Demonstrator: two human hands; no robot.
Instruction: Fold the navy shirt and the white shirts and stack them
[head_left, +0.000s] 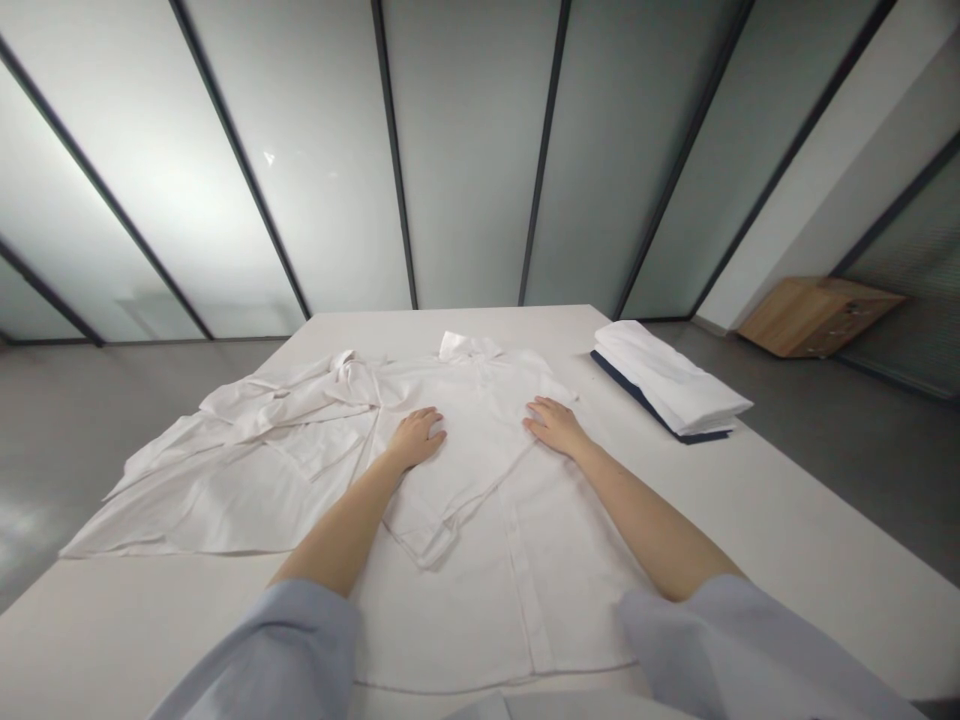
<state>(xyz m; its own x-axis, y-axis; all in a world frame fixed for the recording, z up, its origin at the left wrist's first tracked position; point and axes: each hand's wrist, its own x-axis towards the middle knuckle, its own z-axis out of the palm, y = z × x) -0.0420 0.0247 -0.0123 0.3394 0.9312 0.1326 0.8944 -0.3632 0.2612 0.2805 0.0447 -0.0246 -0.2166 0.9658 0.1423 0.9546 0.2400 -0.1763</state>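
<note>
The left hand (417, 438) at eleven o'clock and the right hand (557, 426) at one rest open on the white shirt (466, 450) at twelve o'clock on the worktop (787, 560), where smoothing appears in progress and the next move likely calls for light, even pressure.

Wht shirt (480, 620) flat on tbl (780, 560), slv (450, 490) folded across.

White shirt (487, 450) (partly) behind forearms (637, 505)
</note>
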